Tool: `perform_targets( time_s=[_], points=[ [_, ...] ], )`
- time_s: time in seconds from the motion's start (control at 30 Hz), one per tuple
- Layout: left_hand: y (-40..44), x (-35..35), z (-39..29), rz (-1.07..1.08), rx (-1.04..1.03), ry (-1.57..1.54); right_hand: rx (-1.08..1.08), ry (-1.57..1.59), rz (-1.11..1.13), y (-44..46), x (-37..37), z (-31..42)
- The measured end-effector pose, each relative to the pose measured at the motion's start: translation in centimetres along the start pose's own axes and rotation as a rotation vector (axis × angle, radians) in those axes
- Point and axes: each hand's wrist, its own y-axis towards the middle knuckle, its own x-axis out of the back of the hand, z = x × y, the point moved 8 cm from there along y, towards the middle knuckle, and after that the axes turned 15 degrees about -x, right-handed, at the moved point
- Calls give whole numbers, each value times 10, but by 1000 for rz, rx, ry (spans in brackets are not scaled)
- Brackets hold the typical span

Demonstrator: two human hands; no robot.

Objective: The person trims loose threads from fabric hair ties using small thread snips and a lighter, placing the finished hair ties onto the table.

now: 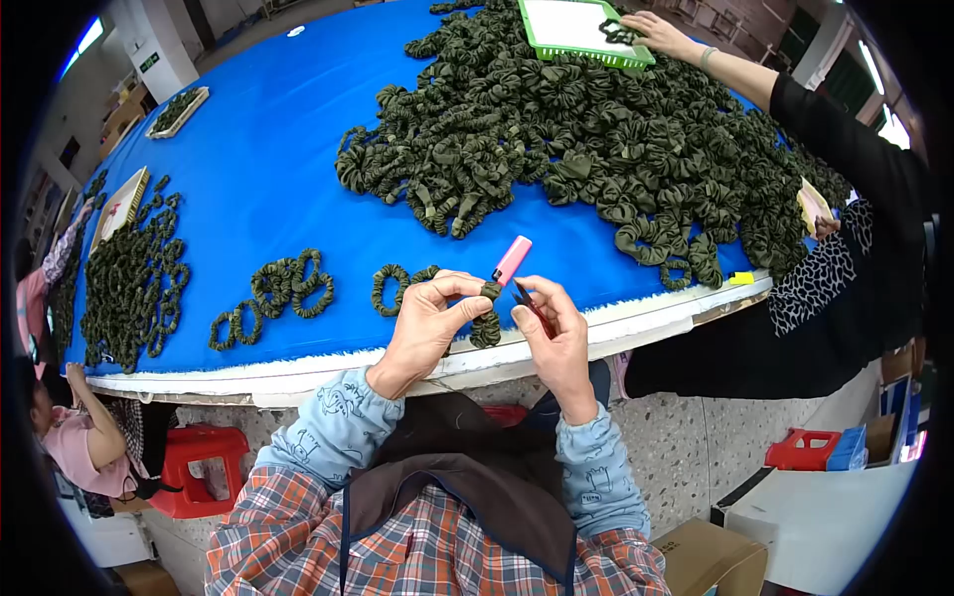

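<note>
My left hand (pixel 429 320) is closed, pinching a dark green scrunchie (pixel 485 330) between thumb and fingers near the table's front edge. Close beside it, my right hand (pixel 556 343) is closed on small dark-tipped thread snips (pixel 531 302), mostly hidden by the fingers. The blades point up toward the scrunchie. A pink lighter (pixel 513 258) is just beyond my fingertips; whether it touches them I cannot tell. More green scrunchies (pixel 390 288) lie just past my left hand, with a few others (pixel 288 285) farther left on the blue cloth.
A large heap of scrunchies (pixel 556 129) covers the far right of the blue-covered table (pixel 268 129). A co-worker's hand (pixel 664 36) holds a scrunchie over a green-rimmed tray (pixel 586 50). People sit at left by another pile (pixel 129 298). A yellow object (pixel 741 278) lies near the right edge.
</note>
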Motion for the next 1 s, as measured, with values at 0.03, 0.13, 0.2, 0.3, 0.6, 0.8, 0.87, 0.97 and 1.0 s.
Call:
perform_targets(
  time_s=[0.03,0.13,0.2,0.3,0.6,0.8,0.87,0.97,1.0],
  points=[
    [-1,0,0,-2,1,-1,-2,-1,1,-1,0,4],
    [1,-1,-1,0,-7,2,161,-253,-58,-9,0,27],
    [0,-2,-1,1,-11,5,216,-336,-78,-11,-1,31],
    [0,-3,-4,29,-49,85,205,-324,-77,-10,-1,29],
    [2,-8,-7,67,-56,160,70,-126,-7,-6,3,18],
    [3,-10,-4,112,-55,225,1,-134,54,-2,11,10],
    [3,-11,-4,122,-56,244,-15,-138,70,-1,11,5],
    [2,-13,-1,110,9,184,-63,16,95,1,12,-6],
    [2,-14,1,106,29,163,-78,67,103,1,13,-8]
  ],
)
